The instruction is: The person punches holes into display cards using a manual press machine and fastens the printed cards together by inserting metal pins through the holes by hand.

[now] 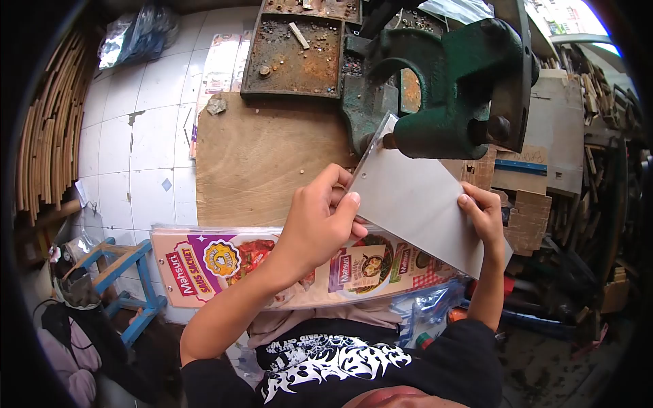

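A plain grey sheet [416, 197] slants across the middle, its top corner under the punch of a green cast-metal press [425, 88]. My left hand [314, 219] pinches the sheet's left edge, thumb on top, near a small hole in that edge. On the opposite side my right hand [484, 214] grips the right edge, with the thumb on the upper face and most fingers hidden underneath. Below both hands lies a stack of colourful printed sheets [224, 262], with punched holes at its left end. The underside of the grey sheet is hidden.
A wooden board [265, 156] forms the worktop. Behind it sits a rusty tray [289, 61] of small metal parts. A blue stool frame [129, 285] stands at the left. Thin wooden strips [54, 122] lean at the far left; cardboard pieces [554, 136] stand at the right.
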Tool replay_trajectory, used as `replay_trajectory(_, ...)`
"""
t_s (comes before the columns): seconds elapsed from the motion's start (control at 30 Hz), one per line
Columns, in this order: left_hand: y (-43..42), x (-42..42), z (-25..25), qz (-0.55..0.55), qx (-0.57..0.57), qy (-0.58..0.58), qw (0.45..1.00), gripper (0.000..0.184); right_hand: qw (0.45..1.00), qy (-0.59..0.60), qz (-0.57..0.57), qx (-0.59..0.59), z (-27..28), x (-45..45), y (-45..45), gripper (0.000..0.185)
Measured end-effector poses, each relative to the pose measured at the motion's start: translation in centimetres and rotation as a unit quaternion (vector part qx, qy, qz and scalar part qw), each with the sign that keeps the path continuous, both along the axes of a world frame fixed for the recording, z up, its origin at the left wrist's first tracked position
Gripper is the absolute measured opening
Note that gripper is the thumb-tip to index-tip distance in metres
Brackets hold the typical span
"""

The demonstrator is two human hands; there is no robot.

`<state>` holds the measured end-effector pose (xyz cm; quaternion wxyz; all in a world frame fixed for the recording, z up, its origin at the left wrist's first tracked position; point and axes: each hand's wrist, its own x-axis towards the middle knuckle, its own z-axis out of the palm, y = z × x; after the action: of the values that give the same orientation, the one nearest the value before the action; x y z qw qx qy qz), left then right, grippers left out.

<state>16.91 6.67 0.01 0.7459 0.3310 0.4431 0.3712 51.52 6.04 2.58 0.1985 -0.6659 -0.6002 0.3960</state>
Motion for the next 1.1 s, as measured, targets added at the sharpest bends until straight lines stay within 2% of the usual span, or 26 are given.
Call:
replay_trajectory(0.13, 0.0, 0.0, -0.3, 0.001, 0.010, 0.004, 1.000, 0.017, 1.000, 0.004, -0.009, 0.013, -0.4, 0.0, -0.3, 0.031)
replay_trajectory(0.2, 0.3, -0.2, -0.2, -0.040, 0.012, 0.028, 0.999, 0.017, 1.000, -0.003, -0.014, 0.013, -0.2, -0.3, -0.3, 0.031)
replay_trajectory(0.83, 0.4, 0.0, -0.7, -0.022, 0.014, 0.009, 1.000, 0.020, 0.999, -0.015, -0.011, 0.050, 0.1, -0.2, -0.8, 0.031)
replay_trajectory(1.03, 0.4, -0.3, -0.6, -0.015, 0.066, 0.023, 0.997, 0.019, 0.996, 0.039, -0.009, 0.078, -0.4, 0.3, -1.7, 0.034)
replay_trajectory(1.1, 0.5, -0.3, -0.8, -0.008, 0.116, 0.029, 0.993, 0.021, 0.998, 0.052, -0.021, 0.043, 0.0, 0.1, -2.4, 0.033)
